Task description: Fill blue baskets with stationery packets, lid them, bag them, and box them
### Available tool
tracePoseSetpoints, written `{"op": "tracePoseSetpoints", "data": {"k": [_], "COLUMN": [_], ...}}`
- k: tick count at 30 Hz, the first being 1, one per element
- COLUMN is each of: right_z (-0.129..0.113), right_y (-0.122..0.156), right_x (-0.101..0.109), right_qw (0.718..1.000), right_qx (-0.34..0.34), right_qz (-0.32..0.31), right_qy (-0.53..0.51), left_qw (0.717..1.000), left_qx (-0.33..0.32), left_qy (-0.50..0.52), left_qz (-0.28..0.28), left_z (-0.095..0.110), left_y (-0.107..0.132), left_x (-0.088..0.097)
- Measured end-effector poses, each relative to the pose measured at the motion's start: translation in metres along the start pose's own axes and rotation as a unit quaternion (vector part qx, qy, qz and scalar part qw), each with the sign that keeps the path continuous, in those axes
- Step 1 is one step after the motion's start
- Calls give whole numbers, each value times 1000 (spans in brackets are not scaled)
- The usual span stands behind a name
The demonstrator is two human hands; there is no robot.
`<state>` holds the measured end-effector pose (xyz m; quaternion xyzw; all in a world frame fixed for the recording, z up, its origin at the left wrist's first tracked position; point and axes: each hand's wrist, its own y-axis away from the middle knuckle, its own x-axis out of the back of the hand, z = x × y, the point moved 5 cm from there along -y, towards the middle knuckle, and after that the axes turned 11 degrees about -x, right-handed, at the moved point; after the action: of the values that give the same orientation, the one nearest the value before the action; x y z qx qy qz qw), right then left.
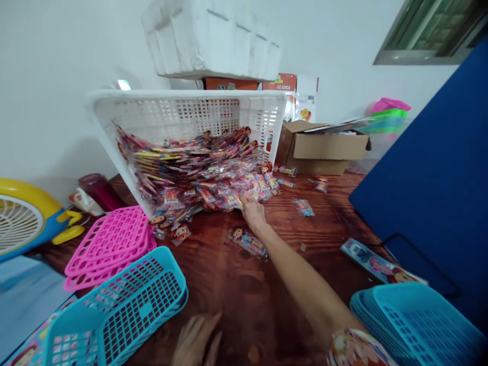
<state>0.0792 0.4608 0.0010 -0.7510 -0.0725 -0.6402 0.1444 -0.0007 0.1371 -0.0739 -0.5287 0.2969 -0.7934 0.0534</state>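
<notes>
Dozens of small, shiny clear-plastic packets with pink and yellow contents (190,165) are filling a white slatted plastic crate (152,107) in the head view. Crate is lying tipped, mouth facing the person; packets are spilling over its lower edge onto the dark brown wooden table (224,284). Bare right hand (253,212) is reaching to the heap's front edge, fingers bent among the packets; can't tell whether it is gripping one. Bare left hand (198,339) is hovering low and blurred, fingers loosely apart, holding nothing visible.

Progress, judging by the heap: early, the bulk is sitting in the crate. Few are lying apart: one longer clear packet with a doll-like face (249,243) beside the right wrist, others right of the crate. No finished group is showing. One turquoise plastic mesh basket (147,308) is standing left of the left hand; stacked turquoise plastic baskets (396,292) are waiting at far right.
</notes>
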Motion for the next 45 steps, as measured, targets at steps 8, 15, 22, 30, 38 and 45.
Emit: {"op": "tracePoseSetpoints", "data": {"k": [8,15,22,30,38,45], "right_z": [50,95,96,101,93,72], "right_y": [140,212,260,277,284,280], "right_x": [-14,-5,0,10,5,1], "right_qw": [998,977,960,977,983,981], "right_qx": [56,57,26,13,37,118], "right_qz": [-43,-199,-279,-143,-156,-142], "right_qy": [3,46,-2,-158,-94,-65], "left_qw": [994,998,992,993,980,987], "left_qx": [93,60,4,-31,50,105], "left_qy": [35,-4,-34,22,-76,-28], "left_qz": [42,12,-118,-113,-175,-120], "left_z": [8,11,33,39,54,61], "left_y": [-24,-52,-27,-42,-7,15], "left_x": [14,-2,-27,3,-9,18]}}
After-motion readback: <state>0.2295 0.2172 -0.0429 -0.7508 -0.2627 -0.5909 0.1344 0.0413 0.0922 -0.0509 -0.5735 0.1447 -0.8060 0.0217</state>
